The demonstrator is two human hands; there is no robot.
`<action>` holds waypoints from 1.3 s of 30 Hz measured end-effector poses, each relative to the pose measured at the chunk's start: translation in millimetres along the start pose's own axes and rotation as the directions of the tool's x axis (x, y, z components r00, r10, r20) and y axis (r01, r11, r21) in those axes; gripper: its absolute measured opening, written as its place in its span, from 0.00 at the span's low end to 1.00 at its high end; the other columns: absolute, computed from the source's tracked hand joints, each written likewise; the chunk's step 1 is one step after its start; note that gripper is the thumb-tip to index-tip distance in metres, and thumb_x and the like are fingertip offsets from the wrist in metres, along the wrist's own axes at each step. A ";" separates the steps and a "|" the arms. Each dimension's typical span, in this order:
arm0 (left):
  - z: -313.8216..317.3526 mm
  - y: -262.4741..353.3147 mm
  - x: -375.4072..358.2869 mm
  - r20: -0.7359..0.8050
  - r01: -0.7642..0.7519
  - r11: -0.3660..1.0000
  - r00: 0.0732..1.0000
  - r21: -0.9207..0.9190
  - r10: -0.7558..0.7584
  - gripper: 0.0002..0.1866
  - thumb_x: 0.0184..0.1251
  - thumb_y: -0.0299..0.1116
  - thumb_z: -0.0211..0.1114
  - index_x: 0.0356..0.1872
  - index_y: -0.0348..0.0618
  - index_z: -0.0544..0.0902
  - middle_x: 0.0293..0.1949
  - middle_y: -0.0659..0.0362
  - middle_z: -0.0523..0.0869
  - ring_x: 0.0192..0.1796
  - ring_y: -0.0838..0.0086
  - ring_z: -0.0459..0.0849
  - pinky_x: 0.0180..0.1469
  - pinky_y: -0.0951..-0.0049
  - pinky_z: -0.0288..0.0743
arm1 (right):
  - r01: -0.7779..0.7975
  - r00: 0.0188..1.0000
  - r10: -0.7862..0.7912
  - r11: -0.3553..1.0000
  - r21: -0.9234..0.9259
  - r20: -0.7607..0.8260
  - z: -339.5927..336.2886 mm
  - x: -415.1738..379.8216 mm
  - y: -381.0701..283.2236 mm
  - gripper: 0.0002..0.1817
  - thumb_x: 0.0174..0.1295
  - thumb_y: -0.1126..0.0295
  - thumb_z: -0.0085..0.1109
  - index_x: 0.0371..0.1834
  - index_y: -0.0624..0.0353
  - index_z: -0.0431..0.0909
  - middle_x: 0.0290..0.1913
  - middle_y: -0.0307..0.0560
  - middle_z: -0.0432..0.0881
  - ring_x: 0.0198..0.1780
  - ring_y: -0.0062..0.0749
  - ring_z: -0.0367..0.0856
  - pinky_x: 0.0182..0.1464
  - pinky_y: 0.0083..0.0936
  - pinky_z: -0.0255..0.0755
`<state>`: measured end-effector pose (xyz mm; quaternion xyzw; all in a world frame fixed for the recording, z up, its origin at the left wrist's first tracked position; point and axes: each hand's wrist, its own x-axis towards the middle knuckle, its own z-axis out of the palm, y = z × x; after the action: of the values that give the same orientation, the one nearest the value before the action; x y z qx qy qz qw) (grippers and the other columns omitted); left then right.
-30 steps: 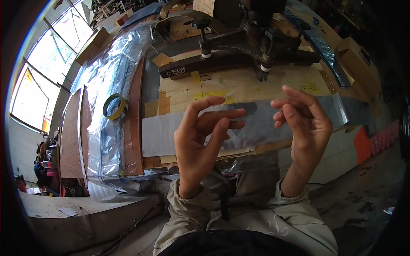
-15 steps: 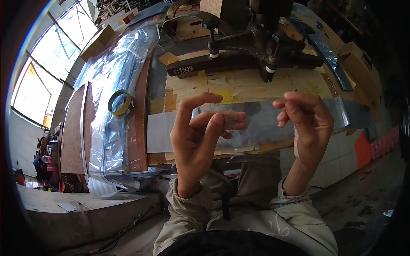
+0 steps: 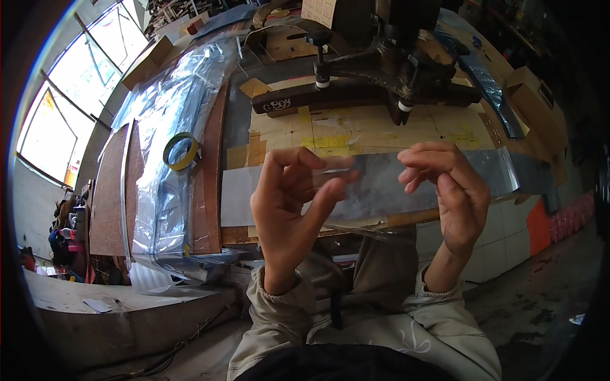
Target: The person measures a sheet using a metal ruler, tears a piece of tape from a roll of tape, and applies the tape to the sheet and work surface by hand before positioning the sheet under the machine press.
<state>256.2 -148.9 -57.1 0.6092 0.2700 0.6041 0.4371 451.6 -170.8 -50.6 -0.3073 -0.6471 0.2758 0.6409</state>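
Observation:
My left hand (image 3: pixel 286 209) is raised over the near edge of the bench, fingers bent and slightly blurred, with a gap between thumb and fingertips. Facing it, my right hand (image 3: pixel 456 197) hovers with curled fingers, its thumb apart from the index fingertip. I make out nothing held in either one. Below and behind both hands lies a grey, shiny sheet strip (image 3: pixel 381 181) along the bench front. Beyond it is a pale board (image 3: pixel 356 130) with yellow tape patches. A dark metal clamping bar (image 3: pixel 362 94) crosses above that board, hung from a machine frame (image 3: pixel 394 63).
To the left, a roll of tape (image 3: pixel 180 151) rests on clear plastic film (image 3: pixel 162 190), beside brown boards (image 3: pixel 109 190). A cardboard box (image 3: pixel 537 101) stands at the right. The bench's front edge runs close to my body.
Both hands have shifted slightly, and the gap between them has widened a little at the left. On each hand the thumb and fingers have parted more. The bench things stay put.

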 end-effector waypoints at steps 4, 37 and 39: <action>-1.9 1.6 1.9 -0.020 0.069 0.998 0.997 0.005 -0.069 0.13 0.67 0.15 0.61 0.46 0.36 0.68 0.46 0.43 0.86 0.47 0.65 0.89 0.42 0.78 0.85 | -0.048 0.999 0.047 0.996 -0.074 -0.015 0.5 -1.6 -3.2 0.12 0.62 0.83 0.53 0.46 0.69 0.81 0.47 0.52 0.81 0.38 0.24 0.81 0.38 0.18 0.77; -60.0 -106.5 105.5 0.453 -0.227 0.658 0.870 0.718 -0.194 0.10 0.67 0.31 0.64 0.44 0.35 0.79 0.41 0.51 0.85 0.44 0.63 0.88 0.45 0.64 0.82 | -0.004 0.952 0.211 0.733 -0.680 0.222 6.5 34.1 116.6 0.17 0.55 0.83 0.64 0.50 0.74 0.79 0.57 0.56 0.70 0.46 0.42 0.81 0.50 0.30 0.79; -57.5 -85.1 95.7 0.462 -0.321 0.416 0.835 0.851 -0.300 0.16 0.68 0.38 0.63 0.50 0.38 0.79 0.54 0.48 0.79 0.56 0.58 0.81 0.54 0.58 0.76 | 0.010 0.938 0.241 0.700 -0.714 0.249 7.6 32.8 122.9 0.15 0.58 0.81 0.62 0.49 0.76 0.78 0.58 0.58 0.69 0.49 0.44 0.80 0.51 0.30 0.79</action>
<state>229.1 -14.8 -88.8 0.8933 0.4104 0.1598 0.0899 449.7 -64.8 -121.4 -0.5196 -0.7781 0.0941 0.3400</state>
